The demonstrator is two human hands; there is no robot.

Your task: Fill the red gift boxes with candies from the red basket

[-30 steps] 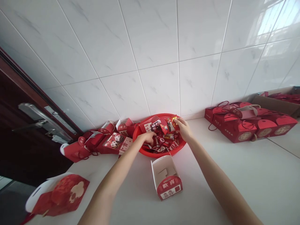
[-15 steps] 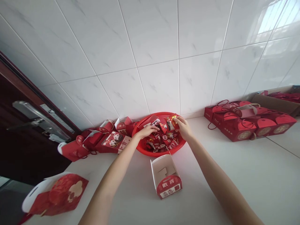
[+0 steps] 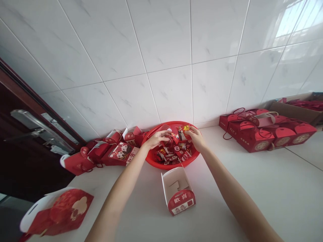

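A red plastic basket (image 3: 161,164) with a perforated wall holds several wrapped candies (image 3: 174,154), mostly red. My right hand (image 3: 197,138) is over its right side, thumb and fingers closed on a gold-wrapped candy (image 3: 186,128). On the left side of the basket my left hand (image 3: 157,138) hovers above the candies, fingers bent and drawn together; what lies between them is too small to make out. In front of the basket stands a red and white gift box (image 3: 181,201), its top open and its white inside showing.
Another open red box (image 3: 67,213) stands at the left front. Several red boxes (image 3: 121,151) crowd left of the basket, near a dark door (image 3: 15,141). More closed red boxes with cord handles (image 3: 262,134) stand at the right, before a cardboard carton (image 3: 295,111). A tiled wall (image 3: 171,94) rises behind.
My left hand has lifted a little from the candies and drawn slightly left. The right hand stays near its place, the gold-wrapped candy turned in its fingers.
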